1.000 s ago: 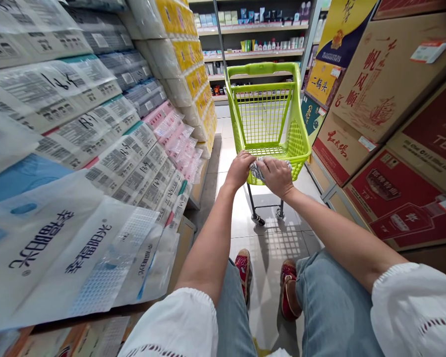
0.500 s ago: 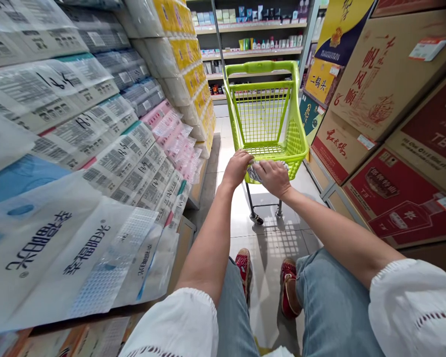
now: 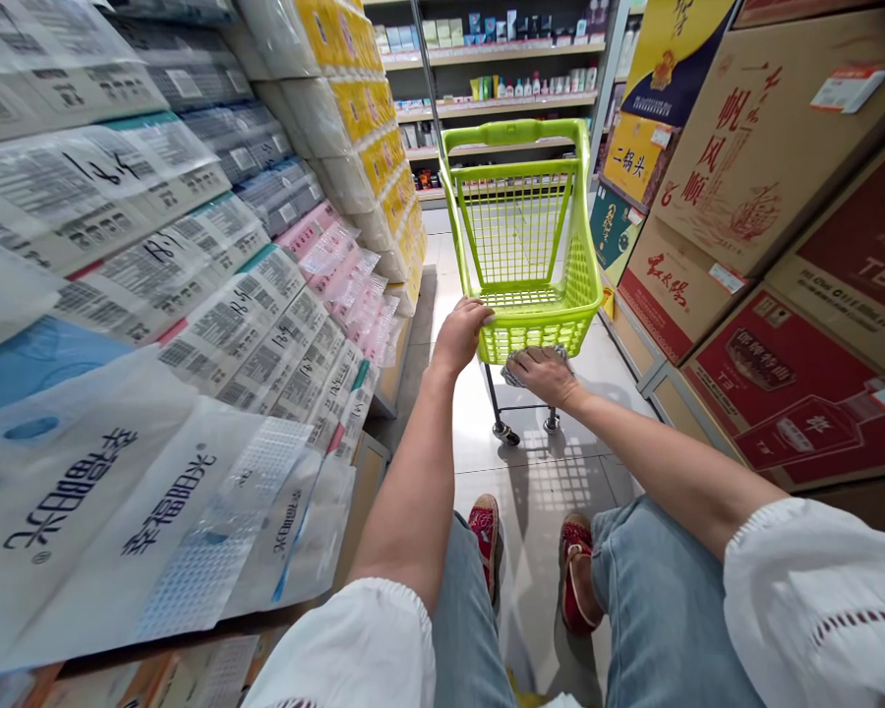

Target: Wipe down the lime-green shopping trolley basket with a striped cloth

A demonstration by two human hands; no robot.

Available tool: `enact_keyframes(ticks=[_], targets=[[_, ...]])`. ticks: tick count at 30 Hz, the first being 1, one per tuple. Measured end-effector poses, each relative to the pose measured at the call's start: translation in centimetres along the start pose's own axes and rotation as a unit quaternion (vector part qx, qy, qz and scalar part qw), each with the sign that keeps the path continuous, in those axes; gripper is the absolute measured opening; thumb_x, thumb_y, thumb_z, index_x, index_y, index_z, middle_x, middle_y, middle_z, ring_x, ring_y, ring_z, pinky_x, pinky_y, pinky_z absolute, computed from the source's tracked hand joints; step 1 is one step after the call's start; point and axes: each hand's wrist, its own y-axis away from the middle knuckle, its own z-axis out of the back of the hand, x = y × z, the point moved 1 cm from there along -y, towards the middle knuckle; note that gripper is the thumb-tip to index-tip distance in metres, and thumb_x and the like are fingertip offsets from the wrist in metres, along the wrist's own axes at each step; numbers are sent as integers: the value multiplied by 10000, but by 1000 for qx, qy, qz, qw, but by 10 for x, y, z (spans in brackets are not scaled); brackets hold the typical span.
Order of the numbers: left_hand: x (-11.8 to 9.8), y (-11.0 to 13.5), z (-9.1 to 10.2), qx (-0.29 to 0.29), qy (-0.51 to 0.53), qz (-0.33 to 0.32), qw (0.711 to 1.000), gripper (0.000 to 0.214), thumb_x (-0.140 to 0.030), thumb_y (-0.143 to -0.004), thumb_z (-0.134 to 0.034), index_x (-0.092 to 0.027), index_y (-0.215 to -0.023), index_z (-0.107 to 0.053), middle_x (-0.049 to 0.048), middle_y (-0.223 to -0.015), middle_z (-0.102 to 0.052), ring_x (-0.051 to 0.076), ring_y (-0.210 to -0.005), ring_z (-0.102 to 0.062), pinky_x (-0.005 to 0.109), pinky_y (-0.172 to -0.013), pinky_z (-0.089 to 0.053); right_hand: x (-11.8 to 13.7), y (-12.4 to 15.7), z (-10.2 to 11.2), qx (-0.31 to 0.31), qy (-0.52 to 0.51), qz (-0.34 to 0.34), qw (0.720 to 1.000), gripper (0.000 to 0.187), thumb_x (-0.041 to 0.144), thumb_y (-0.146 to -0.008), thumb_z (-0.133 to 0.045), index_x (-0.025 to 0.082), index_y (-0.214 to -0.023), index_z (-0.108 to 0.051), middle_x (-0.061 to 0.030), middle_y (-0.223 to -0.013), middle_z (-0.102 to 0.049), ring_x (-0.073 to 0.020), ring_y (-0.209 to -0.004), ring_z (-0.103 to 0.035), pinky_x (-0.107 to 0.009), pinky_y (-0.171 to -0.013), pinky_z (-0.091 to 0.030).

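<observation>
A lime-green shopping cart (image 3: 531, 211) stands in the aisle ahead of me, its basket empty. My left hand (image 3: 463, 332) grips the near left rim of the basket, fingers curled over the edge. My right hand (image 3: 544, 376) is lower, against the front underside of the basket, fingers closed on a patterned cloth (image 3: 514, 368) pressed to the plastic. My knees in jeans and red shoes (image 3: 531, 560) show below.
Stacked packs of tissue and toilet paper (image 3: 192, 285) fill the shelves on the left. Cardboard cartons (image 3: 767, 226) lean in a wall on the right. A shelf of bottles (image 3: 516, 84) crosses the far end. The tiled floor aisle runs between them.
My right hand with the cloth has dropped from the basket's near rim to its lower front face. The left hand has slid slightly left along the rim.
</observation>
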Motion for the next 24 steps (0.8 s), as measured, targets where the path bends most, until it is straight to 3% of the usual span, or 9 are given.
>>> enact_keyframes(ticks=[4, 7, 10, 16, 21, 24], targets=[[-4, 0, 8, 4, -27, 9, 1000, 244, -249, -928, -405, -206, -998, -635, 62, -1057, -651, 184, -1083, -552, 375, -1056, -368, -18, -11, 29, -55, 12, -45, 997, 294, 244, -956, -371, 245, -1190, -550, -57, -1128, -613, -199, -948, -489, -347, -779, -271], [-21, -3, 7, 9, -52, -4, 999, 263, -234, -924, -395, -200, -1055, -620, 69, -1052, -654, 203, -1050, -552, 383, -1008, -384, -30, -20, 50, -86, 12, -95, 992, 322, 279, -948, -396, 248, -1242, -524, -69, -1188, -591, -218, -1013, -476, -354, -818, -271], [-38, -5, -2, 19, -70, 4, 997, 259, -191, -909, -390, -205, -1035, -616, 71, -1022, -661, 219, -1004, -556, 372, -909, -411, -35, -22, 57, -96, 4, -111, 989, 333, 281, -939, -409, 247, -1247, -529, -78, -1194, -585, -220, -1035, -469, -353, -837, -272], [-39, -6, -18, 14, -84, 39, 996, 275, -266, -953, -328, -213, -919, -595, 66, -935, -660, 223, -900, -551, 372, -820, -380, -30, -9, 28, -76, 4, -92, 993, 306, 289, -945, -396, 258, -1205, -555, -65, -1165, -595, -203, -968, -480, -347, -797, -273], [-32, -6, -20, -1, -85, 46, 995, 301, -285, -963, -306, -210, -906, -593, 64, -939, -661, 220, -889, -547, 366, -815, -367, -12, 8, -4, -22, -18, -42, 999, 292, 228, -954, -361, 248, -1133, -591, -59, -1086, -621, -187, -928, -489, -342, -785, -271], [-30, -5, -20, -8, -86, 50, 995, 295, -267, -957, -312, -212, -902, -597, 62, -931, -664, 222, -887, -549, 369, -817, -368, -6, 13, -9, -2, -32, -19, 999, 287, 208, -952, -361, 241, -1100, -604, -55, -1041, -629, -184, -917, -493, -334, -782, -273]])
